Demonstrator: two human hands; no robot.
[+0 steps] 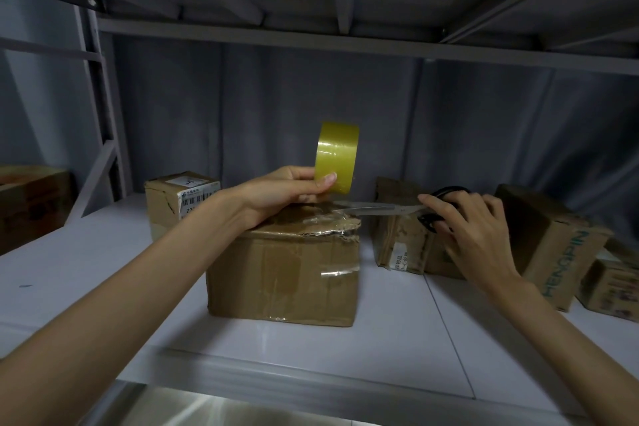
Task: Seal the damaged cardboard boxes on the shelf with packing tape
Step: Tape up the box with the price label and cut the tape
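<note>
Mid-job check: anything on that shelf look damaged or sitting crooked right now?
Yes. The middle box has a torn, ragged top right edge under crinkled clear tape, where the scissors reach. The small labelled box behind it shows a tear on its front. The HENGPIN box to the right sits tilted, not flat on the shelf.

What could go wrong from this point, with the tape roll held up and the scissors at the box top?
1. The scissors in the right hand point toward the left hand holding the tape roll; a slip might nick the fingers.
2. The tape already on the box looks wrinkled at the torn top edge, so the seal may hold poorly.
3. Cut tape could spring back and stick to itself.
</note>
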